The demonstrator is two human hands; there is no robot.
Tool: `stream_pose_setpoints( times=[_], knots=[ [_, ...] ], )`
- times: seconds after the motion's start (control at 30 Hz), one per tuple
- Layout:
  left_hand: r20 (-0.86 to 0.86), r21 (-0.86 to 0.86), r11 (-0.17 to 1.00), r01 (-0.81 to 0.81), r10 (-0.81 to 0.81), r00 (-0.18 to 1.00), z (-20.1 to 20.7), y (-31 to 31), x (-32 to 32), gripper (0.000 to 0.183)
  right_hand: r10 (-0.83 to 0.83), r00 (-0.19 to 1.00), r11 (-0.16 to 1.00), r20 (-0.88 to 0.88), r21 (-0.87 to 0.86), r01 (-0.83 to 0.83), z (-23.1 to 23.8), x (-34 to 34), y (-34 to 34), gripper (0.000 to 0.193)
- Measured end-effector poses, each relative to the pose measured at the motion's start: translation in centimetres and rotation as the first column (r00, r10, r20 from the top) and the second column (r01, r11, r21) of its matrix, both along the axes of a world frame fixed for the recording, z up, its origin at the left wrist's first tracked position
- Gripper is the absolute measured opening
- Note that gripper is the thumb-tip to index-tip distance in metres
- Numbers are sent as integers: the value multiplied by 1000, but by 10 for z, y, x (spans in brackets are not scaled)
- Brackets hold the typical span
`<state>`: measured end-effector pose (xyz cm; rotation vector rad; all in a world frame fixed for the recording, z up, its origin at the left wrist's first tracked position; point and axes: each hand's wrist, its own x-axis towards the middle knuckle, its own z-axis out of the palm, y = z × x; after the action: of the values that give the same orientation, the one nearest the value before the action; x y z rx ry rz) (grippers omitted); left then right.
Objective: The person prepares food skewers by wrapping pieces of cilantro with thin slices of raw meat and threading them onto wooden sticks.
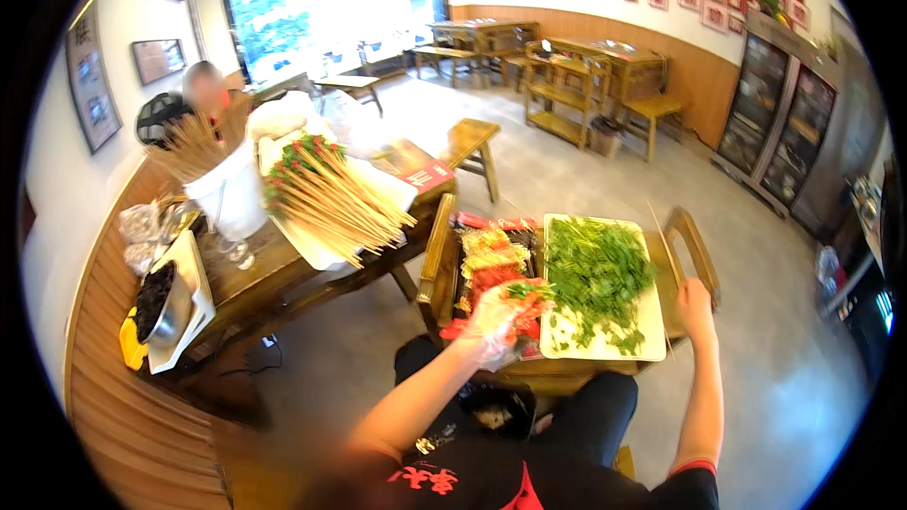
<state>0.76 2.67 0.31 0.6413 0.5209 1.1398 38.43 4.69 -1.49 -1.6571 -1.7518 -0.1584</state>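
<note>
While the left hand (499,314), in a clear glove, closes its grip around a small green bundle (527,292) by the left edge of a pale tray (647,332) of leafy herbs (597,269), a thin skewer (657,225) shows beyond the tray's right side. Key relation: skewer right of the bundle, long axis pointing away from the wearer, far end leaning left. Right hand (695,297) clearly nearer to it, fingers curled; cannot tell whether this grip holds it. Tray sits on a wooden tabletop (557,378).
</note>
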Motion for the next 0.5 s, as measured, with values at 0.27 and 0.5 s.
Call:
stream_pose_setpoints(
  times=[0.27,0.5],
  knots=[
    [143,100,966,-238,223,964,4,26,-19,26,532,772,682,-348,-364,-634,106,-75,-83,34],
    [117,11,982,-186,184,976,3,8,6,24,766,637,585,-85,-317,-746,94,-160,-64,20]
  ],
)
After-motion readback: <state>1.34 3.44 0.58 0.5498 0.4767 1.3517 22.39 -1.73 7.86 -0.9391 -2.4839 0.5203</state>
